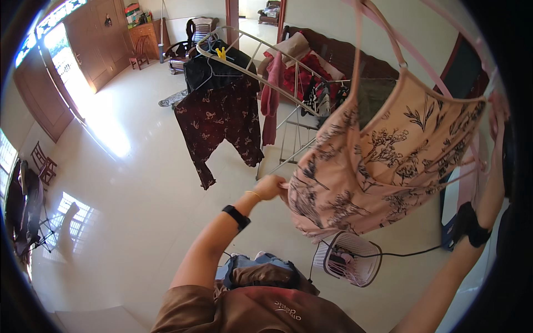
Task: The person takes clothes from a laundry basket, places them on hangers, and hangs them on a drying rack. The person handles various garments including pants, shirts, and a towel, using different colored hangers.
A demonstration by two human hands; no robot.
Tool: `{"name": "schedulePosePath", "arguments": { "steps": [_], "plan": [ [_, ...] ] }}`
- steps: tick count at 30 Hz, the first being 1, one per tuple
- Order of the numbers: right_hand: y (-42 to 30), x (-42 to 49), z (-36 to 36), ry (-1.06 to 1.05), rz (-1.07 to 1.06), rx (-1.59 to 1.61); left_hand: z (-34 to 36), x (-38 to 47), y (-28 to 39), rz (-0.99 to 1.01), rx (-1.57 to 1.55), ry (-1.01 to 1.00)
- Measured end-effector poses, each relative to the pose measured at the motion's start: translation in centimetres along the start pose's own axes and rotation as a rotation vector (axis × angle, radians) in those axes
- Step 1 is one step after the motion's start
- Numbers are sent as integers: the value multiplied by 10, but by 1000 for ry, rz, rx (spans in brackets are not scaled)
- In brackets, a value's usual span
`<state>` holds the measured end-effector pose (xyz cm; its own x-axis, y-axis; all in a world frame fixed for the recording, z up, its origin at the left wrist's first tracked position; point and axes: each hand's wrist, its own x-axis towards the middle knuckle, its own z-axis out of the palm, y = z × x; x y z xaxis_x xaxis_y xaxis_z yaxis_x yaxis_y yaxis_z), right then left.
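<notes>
A peach-pink garment with thin straps and a dark plant print (325, 175) is spread in the air in front of me, at the right. My left hand (272, 187) grips its lower left edge. At the far right my right hand (497, 112) is raised beside the garment's right side, partly lost in the dark rim; its fingers are too blurred to tell their hold. Behind stands a metal drying rack (258, 79) with dark red patterned trousers (222, 120), a black garment (216, 62) and a pink cloth (270, 91) hanging on it. A yellow clip (221, 53) sits near the rack's rail.
A plastic laundry basket (354, 258) with clothes inside stands on the floor below the garment, a black cable (408, 254) beside it. Behind the rack is a wooden sofa (341, 45) with cushions. Small wooden chairs (43, 164) stand at the left, near open doors.
</notes>
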<state>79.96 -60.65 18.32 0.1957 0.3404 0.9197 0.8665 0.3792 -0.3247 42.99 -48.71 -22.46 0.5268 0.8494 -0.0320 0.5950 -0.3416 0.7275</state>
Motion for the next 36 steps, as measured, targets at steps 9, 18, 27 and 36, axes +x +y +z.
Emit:
{"name": "schedulePosePath", "arguments": {
  "steps": [9, 18, 27, 36],
  "plan": [
    [94, -42, -47, -340, 452, 273, -30, -37, -15, 113, 788, 373],
    [88, -54, -20, -530, 552, 497, -118, -7, -57, -37, 185, 917],
    [35, -69, 29, -640, 800, 783, -118, 5, -100, -236, 365, 249],
    [-50, -78, 70, -794, 987, 989, -96, 32, -146, -303, 330, 34]
  ]
}}
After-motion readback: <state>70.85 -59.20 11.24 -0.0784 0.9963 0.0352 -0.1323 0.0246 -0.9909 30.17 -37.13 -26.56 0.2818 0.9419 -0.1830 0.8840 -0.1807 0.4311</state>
